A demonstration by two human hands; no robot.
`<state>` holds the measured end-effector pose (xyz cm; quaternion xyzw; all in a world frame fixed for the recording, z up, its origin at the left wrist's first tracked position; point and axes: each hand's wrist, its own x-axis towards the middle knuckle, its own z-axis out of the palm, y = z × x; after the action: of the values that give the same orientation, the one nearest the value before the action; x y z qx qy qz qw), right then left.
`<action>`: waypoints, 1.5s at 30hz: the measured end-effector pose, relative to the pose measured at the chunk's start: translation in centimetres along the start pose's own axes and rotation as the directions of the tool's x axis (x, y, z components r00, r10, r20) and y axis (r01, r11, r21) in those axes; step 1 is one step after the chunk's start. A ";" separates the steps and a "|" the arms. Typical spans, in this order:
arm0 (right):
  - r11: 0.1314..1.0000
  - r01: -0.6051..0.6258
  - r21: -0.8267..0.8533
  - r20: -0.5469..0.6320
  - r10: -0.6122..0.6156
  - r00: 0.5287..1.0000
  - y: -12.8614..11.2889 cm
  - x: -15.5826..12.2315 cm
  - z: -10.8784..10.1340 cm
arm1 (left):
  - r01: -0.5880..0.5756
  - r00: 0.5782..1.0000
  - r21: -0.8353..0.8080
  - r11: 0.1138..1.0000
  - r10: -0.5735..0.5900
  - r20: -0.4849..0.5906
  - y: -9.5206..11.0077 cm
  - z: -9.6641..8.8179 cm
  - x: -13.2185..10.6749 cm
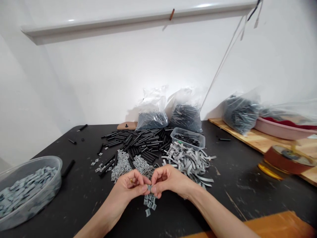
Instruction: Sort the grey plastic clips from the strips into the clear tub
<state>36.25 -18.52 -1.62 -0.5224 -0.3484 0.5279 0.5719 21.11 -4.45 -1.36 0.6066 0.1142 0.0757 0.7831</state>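
Fingertips of my left hand (127,187) and my right hand (170,181) meet over the table, pinching a small grey plastic clip (149,187) between them. A ring sits on one left finger. Directly below lie several similar loose clips (148,204), some assembled or bunched closely. Beyond my hands is a heap of small grey clips (122,167). Behind that spreads a pile of black rods (146,140). Grey strips (188,162) lie heaped past my right hand. The fingers partly hide the held clip.
A clear tub (55,165) of grey pieces stands at left. Behind the piles are a clear box (188,136) of black parts and two plastic bags (187,115). At right are a wooden board (252,141), a pink basin (279,129) and a tape roll (284,160).
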 end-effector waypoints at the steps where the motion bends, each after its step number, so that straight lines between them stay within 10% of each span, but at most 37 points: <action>1: 1.000 -0.002 -0.010 0.001 0.002 1.000 0.0 0.0 0.0 | 0.000 1.000 0.009 1.000 0.000 0.005 0.0 0.0 0.0; 21: 0.953 0.168 -0.251 0.039 -0.164 0.986 0.0 -0.1 0.7 | 0.054 0.998 0.045 0.998 -0.052 -0.027 -0.1 -0.2 0.3; 33: 0.655 0.415 -0.632 0.166 -0.408 0.898 -1.3 -0.6 1.1 | 0.016 0.994 0.139 0.990 -0.001 -0.105 -0.5 -0.1 0.6; 45: 0.907 0.196 -0.374 -0.030 -0.223 0.974 -0.9 -0.6 1.0 | -0.063 0.980 0.227 0.972 0.103 -0.168 0.7 -0.6 0.3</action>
<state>35.42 -18.81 -0.49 -0.5986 -0.4744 0.3694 0.5294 21.21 -3.66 -0.85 0.6848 0.1660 0.1496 0.6936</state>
